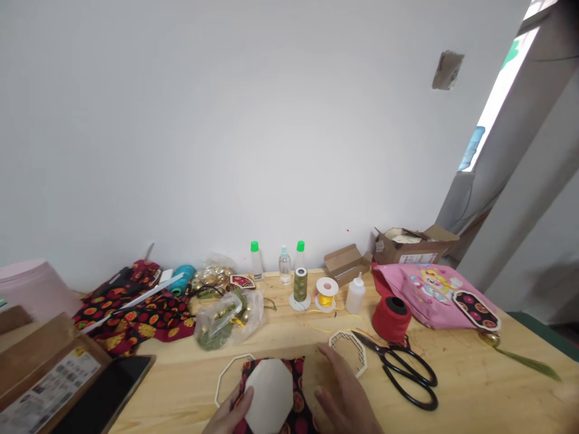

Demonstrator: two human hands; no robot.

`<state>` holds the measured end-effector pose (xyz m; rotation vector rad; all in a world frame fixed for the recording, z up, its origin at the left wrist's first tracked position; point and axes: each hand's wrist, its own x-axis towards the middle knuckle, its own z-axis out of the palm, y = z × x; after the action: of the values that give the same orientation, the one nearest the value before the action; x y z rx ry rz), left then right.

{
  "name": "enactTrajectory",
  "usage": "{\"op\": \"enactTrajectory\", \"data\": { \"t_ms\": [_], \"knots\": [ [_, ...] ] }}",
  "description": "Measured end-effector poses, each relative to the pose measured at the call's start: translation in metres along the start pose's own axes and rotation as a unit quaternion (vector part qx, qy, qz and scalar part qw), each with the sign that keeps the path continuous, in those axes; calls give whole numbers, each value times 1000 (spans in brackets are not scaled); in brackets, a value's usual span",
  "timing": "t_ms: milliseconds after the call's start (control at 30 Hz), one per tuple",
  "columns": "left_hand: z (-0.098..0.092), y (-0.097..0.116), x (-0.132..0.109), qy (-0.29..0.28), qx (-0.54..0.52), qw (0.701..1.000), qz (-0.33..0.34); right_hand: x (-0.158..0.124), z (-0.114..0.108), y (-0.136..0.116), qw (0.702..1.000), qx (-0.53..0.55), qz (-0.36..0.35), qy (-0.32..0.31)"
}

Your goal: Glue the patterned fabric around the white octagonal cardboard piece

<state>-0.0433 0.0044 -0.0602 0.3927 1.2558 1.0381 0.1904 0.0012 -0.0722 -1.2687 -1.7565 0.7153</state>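
From where I stand, the person's left hand [226, 417] has its thumb pressed on the edge of a smooth, off-white octagonal panel [270, 395], pinching it at the near edge of the pale wooden table [174, 389]. Under the panel spreads a black cloth printed with red and maroon rounds [299, 402]. The right hand [347, 399] is beside it, thumb and forefinger apart, next to a flat brown sheet [312, 377]; I can't tell whether the fingers grip that sheet or only touch it. A thin, pale octagonal ring [218, 386] lies just left of the panel, partly under the cloth, and a pale octagonal frame with lattice edging [362, 361] lies just beyond the right hand. Near that frame I see black-handled scissors [383, 351], with a fat cone of red thread [389, 319] behind them and a white plastic squeeze bottle [356, 296] standing farther back
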Motion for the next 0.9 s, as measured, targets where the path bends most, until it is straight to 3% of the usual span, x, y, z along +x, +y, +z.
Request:
{"op": "enactTrajectory", "data": {
  "t_ms": [100,200,333,433,533,700,900],
  "knots": [
    [5,-4,0,-40,19,999,29,10,3,-18,998,51,8,-36],
    [15,-5,-4,-117,35,991,52,23,11,-35,986,136,47,-88],
    [25,9,-12,-177,48,980,79,45,11,-50,955,227,79,-176],
    [29,23,-13,-186,51,977,85,61,7,-48,945,233,82,-215],
    [33,27,-7,-218,67,970,89,71,9,-35,961,176,87,-195],
    [27,7,5,-158,69,973,150,66,19,-13,984,88,103,-120],
    [16,-6,3,-97,36,971,217,62,19,-17,989,71,93,-95]
  ]
}}
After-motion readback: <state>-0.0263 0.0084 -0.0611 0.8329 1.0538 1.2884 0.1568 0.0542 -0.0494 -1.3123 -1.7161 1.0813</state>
